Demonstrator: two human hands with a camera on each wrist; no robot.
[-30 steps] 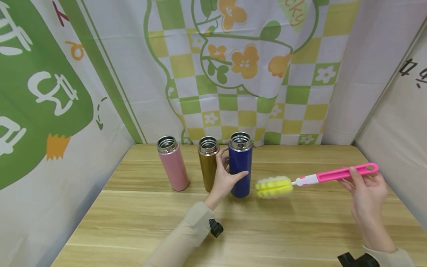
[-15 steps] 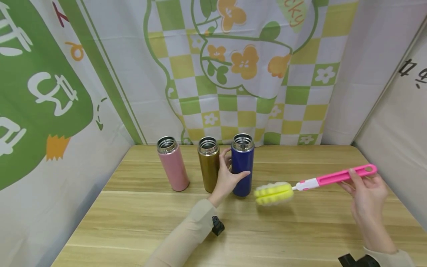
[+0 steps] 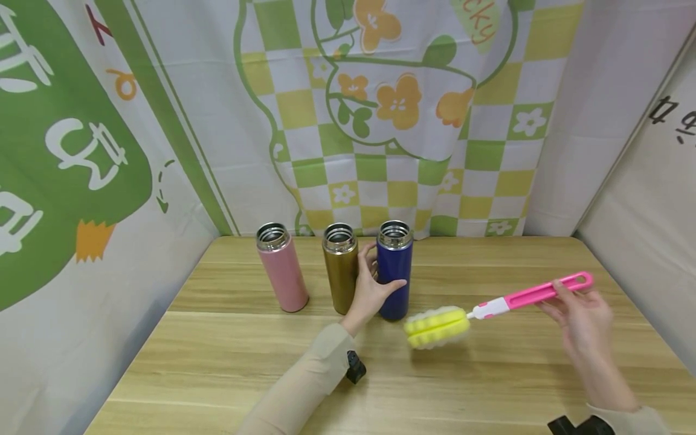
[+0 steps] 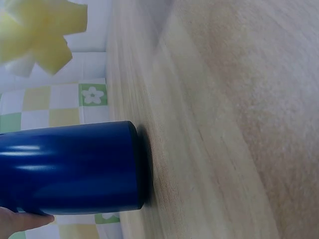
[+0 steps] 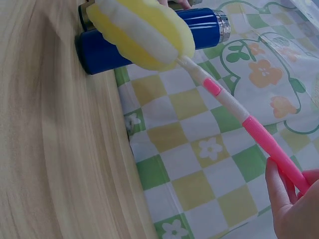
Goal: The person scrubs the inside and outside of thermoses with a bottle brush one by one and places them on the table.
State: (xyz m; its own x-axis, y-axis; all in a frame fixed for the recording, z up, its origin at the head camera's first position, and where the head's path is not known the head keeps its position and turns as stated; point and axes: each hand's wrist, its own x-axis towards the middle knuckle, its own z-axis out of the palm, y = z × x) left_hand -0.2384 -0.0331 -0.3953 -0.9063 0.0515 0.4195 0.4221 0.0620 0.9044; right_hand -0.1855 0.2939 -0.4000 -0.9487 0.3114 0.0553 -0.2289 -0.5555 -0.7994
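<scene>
My left hand grips the blue thermos bottle around its side, thumb across the front. The bottle stands upright and uncapped on the table, its steel mouth facing up. My right hand pinches the pink handle of a bottle brush near its looped end. Its yellow and white sponge head hangs over the table to the right of and in front of the blue bottle. In the left wrist view, the bottle's base meets the wood, and the sponge shows beside it.
Left of the blue bottle stand an uncapped gold bottle and, further left, an uncapped pink bottle. The wooden table runs back to a printed curtain, with more cloth walls on both sides.
The brush has come down and leftward with my right hand, its sponge head now lower and nearer me. The blue bottle has shifted slightly right with my left hand, away from the gold one.
</scene>
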